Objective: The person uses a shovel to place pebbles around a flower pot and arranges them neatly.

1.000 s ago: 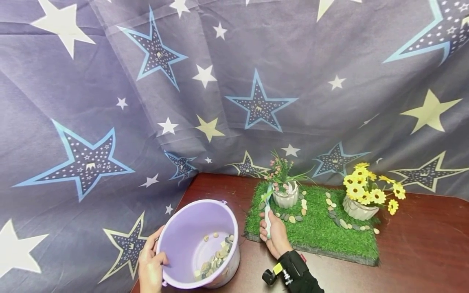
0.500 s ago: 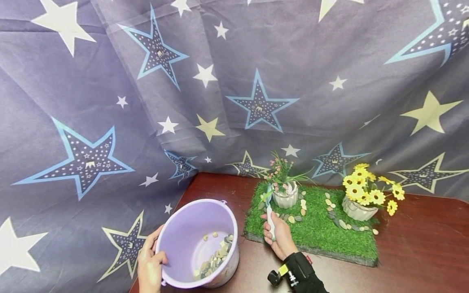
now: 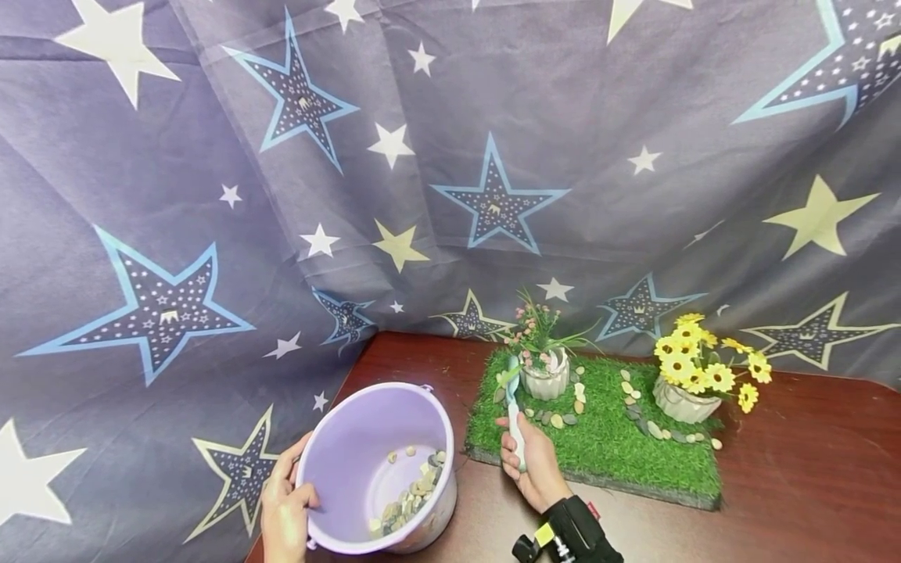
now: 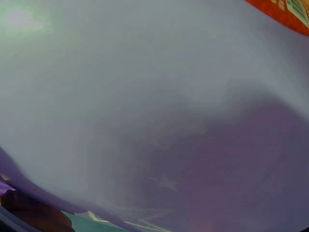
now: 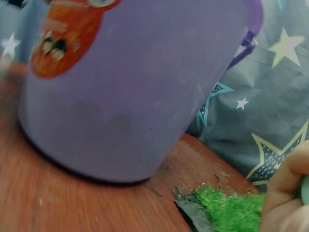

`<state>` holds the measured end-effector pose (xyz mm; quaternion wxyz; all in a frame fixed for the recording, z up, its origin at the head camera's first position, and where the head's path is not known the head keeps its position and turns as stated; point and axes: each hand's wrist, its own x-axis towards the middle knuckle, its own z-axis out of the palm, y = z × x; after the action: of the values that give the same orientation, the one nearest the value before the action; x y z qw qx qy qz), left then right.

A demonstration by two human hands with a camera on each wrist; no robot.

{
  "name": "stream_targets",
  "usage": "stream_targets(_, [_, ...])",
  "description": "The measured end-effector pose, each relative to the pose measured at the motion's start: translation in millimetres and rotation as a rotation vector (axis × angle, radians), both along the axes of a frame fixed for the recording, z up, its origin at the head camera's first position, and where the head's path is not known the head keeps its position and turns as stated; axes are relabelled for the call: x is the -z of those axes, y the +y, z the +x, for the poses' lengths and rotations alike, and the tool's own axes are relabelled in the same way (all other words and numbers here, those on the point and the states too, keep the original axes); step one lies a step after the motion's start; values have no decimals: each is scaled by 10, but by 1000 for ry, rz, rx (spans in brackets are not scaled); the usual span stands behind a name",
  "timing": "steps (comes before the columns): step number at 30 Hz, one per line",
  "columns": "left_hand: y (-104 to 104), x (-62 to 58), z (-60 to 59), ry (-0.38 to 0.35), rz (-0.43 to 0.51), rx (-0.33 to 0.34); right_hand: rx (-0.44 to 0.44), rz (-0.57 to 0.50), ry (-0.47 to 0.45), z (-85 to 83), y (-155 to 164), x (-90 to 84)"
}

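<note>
— Gripping anything, the left hand [image 3: 283, 512]?
— Yes, its fingers curl over the rim of the purple bucket [image 3: 366, 438] at its 8 o'clock; pebbles [image 3: 408, 496] lie inside.
— And the right hand [image 3: 531, 461]?
— Fingers clamped on a small scoop [image 3: 515, 414], pointing to 12 o'clock at the white pot [image 3: 545, 381] on the grass mat [image 3: 612, 446].
</note>
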<state>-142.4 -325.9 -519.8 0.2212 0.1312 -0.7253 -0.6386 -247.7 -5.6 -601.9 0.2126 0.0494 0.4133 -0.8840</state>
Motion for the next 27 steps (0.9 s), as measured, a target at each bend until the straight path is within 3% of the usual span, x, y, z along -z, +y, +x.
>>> stream_targets(6, [-6, -35, 1, -50, -19, -30, -104, 284, 149, 179, 54, -260])
stream_targets(8, [-8, -47, 9, -76, -51, -46, -138, 397, 247, 274, 58, -386])
stream_targets(11, [32, -85, 37, -97, -95, -70, -156, 619, 471, 432, 70, -584])
stream_targets(15, [256, -216, 103, -113, -189, -117, -44, 1011, 823, 603, 97, -826])
stream_targets(20, [638, -377, 201, -54, -374, -140, 171, 1416, 1110, 740, 173, -1001])
stream_targets(24, [937, -450, 265, -10, -546, -159, 308, 1591, 1275, 771, 229, -994])
stream_targets(27, [1134, -460, 314, 32, -644, -157, 327, 1656, 1348, 769, 200, -912])
